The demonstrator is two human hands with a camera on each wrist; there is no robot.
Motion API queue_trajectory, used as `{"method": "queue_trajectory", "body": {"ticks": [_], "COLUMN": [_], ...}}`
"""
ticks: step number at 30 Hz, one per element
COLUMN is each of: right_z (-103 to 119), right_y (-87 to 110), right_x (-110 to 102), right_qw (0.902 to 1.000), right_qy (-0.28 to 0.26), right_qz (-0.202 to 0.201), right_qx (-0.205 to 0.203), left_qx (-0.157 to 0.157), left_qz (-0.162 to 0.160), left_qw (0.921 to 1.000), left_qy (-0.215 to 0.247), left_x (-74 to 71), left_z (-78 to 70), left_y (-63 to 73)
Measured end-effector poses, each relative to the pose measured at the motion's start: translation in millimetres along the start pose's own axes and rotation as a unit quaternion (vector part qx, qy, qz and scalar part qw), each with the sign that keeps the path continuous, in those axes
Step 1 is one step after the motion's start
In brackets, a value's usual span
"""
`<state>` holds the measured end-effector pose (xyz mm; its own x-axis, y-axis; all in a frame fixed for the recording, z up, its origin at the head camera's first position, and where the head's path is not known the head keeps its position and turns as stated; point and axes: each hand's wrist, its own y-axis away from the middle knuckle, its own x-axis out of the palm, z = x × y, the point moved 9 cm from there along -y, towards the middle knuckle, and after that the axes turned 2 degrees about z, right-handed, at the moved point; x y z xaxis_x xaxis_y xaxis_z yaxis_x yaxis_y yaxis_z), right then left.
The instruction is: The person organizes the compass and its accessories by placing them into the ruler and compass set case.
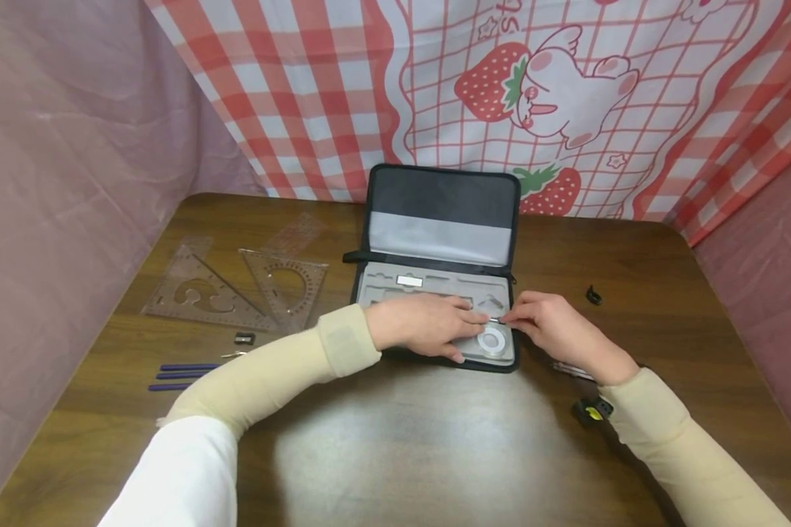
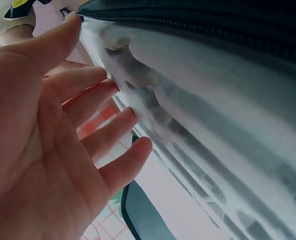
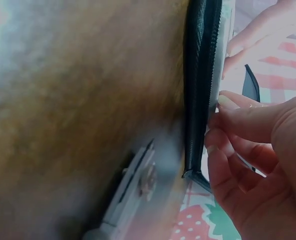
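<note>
1. In the unzipped case [image 1: 442, 197], around three o'clock on its grey tray [image 1: 370, 292]: small metal piece [image 1: 496, 320], at twelve from a white disc [image 1: 491, 341].
2. Clamped on its three-o'clock end: fingers of the right hand [image 1: 556, 329].
3. Apart, over the tray at nine o'clock from it: fingers of the left hand [image 1: 428, 322]. Cannot tell whether touching.
4. Probably light, stiff, slick; best pinched at the ends.

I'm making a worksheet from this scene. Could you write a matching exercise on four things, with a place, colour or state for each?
1. Zip case
2. Left hand
3. Right hand
4. Three slim rods

A. At the case's right edge
B. Blue, side by side
C. Over the grey tray
D. Open, lid raised

Pairs: 1-D, 2-C, 3-A, 4-B
</note>
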<state>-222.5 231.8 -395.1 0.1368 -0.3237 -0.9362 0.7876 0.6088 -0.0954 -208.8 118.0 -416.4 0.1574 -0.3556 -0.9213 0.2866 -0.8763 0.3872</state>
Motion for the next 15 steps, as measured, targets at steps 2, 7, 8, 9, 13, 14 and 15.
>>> {"method": "queue_trajectory", "body": {"ticks": [2, 7, 8, 9, 13, 14, 15], "right_z": [-0.3, -0.8, -0.8, -1.1, -7.2, -9.9, -12.8], "right_y": [-1.2, -2.8, -2.8, -2.7, 1.6, 4.1, 7.1], "right_x": [0.5, 1.2, 1.0, 0.9, -0.1, -1.2, -2.7], "right_qw": [1.0000, 0.9998, 0.9998, 0.9998, 0.9996, 0.9994, 0.9993], "right_qy": [-0.003, -0.012, -0.013, -0.015, -0.022, -0.022, -0.021], "right_qz": [0.005, 0.014, 0.013, 0.013, 0.009, 0.008, 0.008], "right_qx": [0.000, 0.004, 0.005, 0.005, 0.017, 0.024, 0.030], "left_qx": [-0.005, -0.036, -0.041, -0.046, -0.052, -0.053, -0.053], "left_qz": [-0.002, 0.007, 0.008, 0.008, 0.004, 0.003, 0.003], "left_qw": [1.0000, 0.9993, 0.9991, 0.9989, 0.9982, 0.9980, 0.9978], "left_qy": [-0.001, 0.004, 0.002, -0.002, -0.030, -0.035, -0.040], "left_x": [-0.2, -0.9, -1.1, -1.3, -0.4, 0.0, 0.6], "left_z": [0.4, -1.2, -1.7, -2.4, -4.3, -5.0, -5.7], "left_y": [0.5, 1.3, 1.1, 0.9, -0.7, -1.2, -1.9]}}
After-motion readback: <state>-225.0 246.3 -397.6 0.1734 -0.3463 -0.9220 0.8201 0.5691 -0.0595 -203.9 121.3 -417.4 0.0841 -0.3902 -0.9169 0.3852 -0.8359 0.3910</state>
